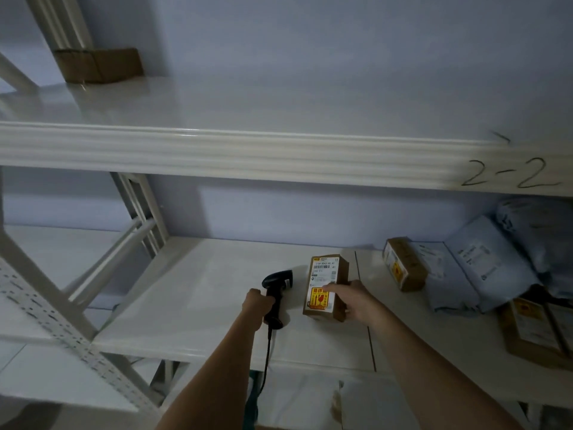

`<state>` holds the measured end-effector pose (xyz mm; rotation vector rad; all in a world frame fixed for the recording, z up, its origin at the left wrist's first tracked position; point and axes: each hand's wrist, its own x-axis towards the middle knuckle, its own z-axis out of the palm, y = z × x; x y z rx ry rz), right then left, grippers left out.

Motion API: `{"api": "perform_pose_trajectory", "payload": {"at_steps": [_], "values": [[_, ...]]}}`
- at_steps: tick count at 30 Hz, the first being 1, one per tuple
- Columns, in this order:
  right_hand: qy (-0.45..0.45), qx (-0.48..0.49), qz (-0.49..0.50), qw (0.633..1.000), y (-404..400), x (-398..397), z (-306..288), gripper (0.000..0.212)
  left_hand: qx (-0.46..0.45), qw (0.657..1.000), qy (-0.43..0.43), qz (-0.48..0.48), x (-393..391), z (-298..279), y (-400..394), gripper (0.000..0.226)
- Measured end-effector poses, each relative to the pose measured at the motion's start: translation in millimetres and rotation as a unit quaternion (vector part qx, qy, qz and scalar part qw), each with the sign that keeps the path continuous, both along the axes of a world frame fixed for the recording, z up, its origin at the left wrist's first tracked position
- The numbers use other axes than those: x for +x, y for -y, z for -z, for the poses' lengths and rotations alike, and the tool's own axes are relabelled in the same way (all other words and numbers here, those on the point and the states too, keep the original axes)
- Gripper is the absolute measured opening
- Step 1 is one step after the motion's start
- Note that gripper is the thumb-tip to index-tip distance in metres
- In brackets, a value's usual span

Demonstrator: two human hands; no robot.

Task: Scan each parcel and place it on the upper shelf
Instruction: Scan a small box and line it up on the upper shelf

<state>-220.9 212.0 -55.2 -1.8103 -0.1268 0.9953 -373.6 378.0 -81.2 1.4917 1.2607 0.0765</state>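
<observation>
Across the top: upper shelf (279,113), holding one brown cardboard box (99,65) at upper left — little shelved so far. At right, on the lower shelf (198,305): grey mailer bags (483,265) and small boxes (403,263), apparently awaiting scanning. Centre: labelled parcel (325,287), right hand (350,297) gripping its near end. Beside it: corded barcode scanner (274,290), left hand (259,301) wrapped round the handle.

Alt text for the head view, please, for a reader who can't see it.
A person's left hand holds a black corded scanner beside a small brown parcel gripped by the right hand on the lower shelf. More parcels lie to the right; one box sits on the upper shelf.
</observation>
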Motion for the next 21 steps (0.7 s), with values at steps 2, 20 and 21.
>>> {"api": "perform_pose_trajectory", "payload": {"at_steps": [2, 20, 21], "values": [[0.007, -0.011, 0.008, 1.000, -6.0, -0.5, 5.0, 0.045, -0.027, 0.999, -0.020, 0.024, 4.0, 9.5, -6.6, 0.041], [0.018, -0.024, 0.060, 0.998, -31.2, 26.8, 20.8, 0.058, 0.003, 0.992, 0.054, 0.114, 34.7, 21.0, -30.5, 0.011], [0.025, -0.020, 0.061, 0.998, -32.2, 26.1, 20.3, 0.060, 0.005, 0.991, 0.071, 0.110, 34.4, 14.7, -34.2, 0.009]]}}
